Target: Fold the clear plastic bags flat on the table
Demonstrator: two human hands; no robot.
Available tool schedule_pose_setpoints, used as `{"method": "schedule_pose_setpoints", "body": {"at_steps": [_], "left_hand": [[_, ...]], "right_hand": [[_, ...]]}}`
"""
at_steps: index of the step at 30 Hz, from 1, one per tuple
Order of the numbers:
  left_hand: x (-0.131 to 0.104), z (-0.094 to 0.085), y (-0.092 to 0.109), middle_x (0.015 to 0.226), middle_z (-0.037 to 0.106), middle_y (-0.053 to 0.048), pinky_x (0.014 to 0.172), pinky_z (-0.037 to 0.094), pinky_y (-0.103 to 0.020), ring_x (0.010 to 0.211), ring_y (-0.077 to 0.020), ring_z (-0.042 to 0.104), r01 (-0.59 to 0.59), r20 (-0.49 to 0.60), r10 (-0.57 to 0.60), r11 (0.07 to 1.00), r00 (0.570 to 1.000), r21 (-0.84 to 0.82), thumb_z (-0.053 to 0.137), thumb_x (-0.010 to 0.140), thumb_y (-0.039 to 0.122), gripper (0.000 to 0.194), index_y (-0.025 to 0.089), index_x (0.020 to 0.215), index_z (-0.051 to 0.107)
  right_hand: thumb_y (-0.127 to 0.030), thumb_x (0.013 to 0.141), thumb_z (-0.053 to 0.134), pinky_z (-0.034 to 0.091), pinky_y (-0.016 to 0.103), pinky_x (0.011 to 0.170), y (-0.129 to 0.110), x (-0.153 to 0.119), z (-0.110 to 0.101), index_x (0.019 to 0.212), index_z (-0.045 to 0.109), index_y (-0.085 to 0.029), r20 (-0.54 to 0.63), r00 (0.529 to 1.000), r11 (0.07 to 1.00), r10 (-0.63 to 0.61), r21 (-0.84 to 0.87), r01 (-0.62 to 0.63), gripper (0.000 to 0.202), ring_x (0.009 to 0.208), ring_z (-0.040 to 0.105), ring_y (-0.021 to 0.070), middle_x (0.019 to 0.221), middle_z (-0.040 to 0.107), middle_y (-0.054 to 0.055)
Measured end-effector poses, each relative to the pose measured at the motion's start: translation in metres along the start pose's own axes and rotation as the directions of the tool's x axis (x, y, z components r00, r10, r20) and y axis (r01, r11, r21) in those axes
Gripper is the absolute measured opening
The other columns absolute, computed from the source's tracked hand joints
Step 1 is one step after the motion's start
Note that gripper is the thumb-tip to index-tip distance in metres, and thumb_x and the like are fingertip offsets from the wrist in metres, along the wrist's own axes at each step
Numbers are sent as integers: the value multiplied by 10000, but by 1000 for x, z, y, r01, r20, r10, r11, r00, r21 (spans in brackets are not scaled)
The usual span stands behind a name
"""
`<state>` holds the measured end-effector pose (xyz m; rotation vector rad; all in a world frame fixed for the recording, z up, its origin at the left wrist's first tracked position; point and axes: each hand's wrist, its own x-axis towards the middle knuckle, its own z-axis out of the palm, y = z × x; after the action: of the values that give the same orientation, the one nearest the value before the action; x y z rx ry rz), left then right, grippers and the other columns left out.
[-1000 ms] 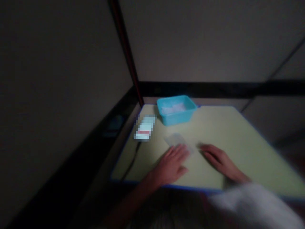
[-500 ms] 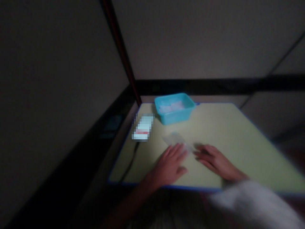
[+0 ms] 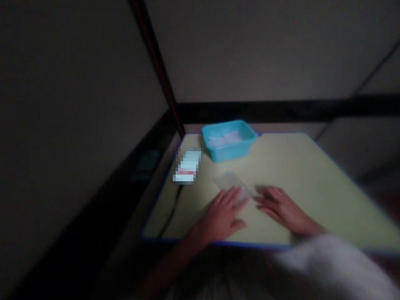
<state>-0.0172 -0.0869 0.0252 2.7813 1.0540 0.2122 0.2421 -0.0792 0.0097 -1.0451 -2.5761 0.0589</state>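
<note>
My left hand [image 3: 223, 214] lies flat with its fingers stretched out over the near part of a thin, see-through sheet [image 3: 229, 180]. The sheet looks like clear plastic, though blur and dim light hide its details. To its right, my right hand [image 3: 279, 208] rests on the table on its side, fingers loosely extended and pointing at the sheet's right corner. The fingertips come close to that corner; whether they touch it I cannot tell. I see nothing held in the right hand.
A turquoise plastic basket [image 3: 231, 153] holding whitish, pale items [image 3: 225, 138] stands at the table's back left. A pixelated phone-like device [image 3: 188, 166] lies at the left edge, with a dark cable [image 3: 170, 214] running toward the front. The yellow table [image 3: 312, 175] has a blue rim; walls stand behind and left.
</note>
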Motion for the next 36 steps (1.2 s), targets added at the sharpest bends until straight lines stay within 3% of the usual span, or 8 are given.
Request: {"method": "schedule_pose_setpoints", "body": {"at_steps": [17, 21, 30, 36], "left_hand": [[-4, -6, 2, 1525, 199, -80, 1127, 169, -444, 1407, -256, 126, 18, 24, -17, 999, 1000, -33, 602, 821, 442, 691, 255, 1414, 302], [-4, -4, 1, 1526, 197, -71, 1123, 174, -449, 1405, -260, 133, 21, 22, -20, 1000, 1000, -20, 601, 822, 441, 695, 268, 1419, 290], [-1, -3, 1, 1536, 155, -71, 1125, 156, -458, 1409, -271, 103, 19, 17, -19, 999, 1000, 26, 549, 839, 500, 710, 250, 1434, 253], [1, -3, -18, 1525, 195, -85, 1117, 165, -472, 1404, -275, 133, 27, 16, -28, 998, 999, 56, 502, 866, 510, 666, 240, 1429, 269]], "right_hand": [[-350, 916, 491, 454, 434, 848, -2, 0, -3, 1193, 607, -230, -46, 999, 1000, 2, 10, -1, 324, 1006, 551, 254, 1041, 618, 110], [-411, 911, 482, 443, 471, 860, -3, 3, -3, 1309, 510, -243, -13, 1000, 1000, 2, -29, -2, 434, 1067, 522, 282, 1177, 577, 136], [-428, 910, 477, 440, 471, 890, -2, 5, -1, 1292, 527, -260, 0, 1000, 1000, 0, -20, 0, 420, 1155, 487, 285, 1302, 513, 131], [-400, 911, 488, 391, 519, 942, -1, 5, -1, 1282, 532, -247, 11, 1000, 998, -25, -59, 26, 404, 1205, 448, 291, 1315, 501, 141]]}}
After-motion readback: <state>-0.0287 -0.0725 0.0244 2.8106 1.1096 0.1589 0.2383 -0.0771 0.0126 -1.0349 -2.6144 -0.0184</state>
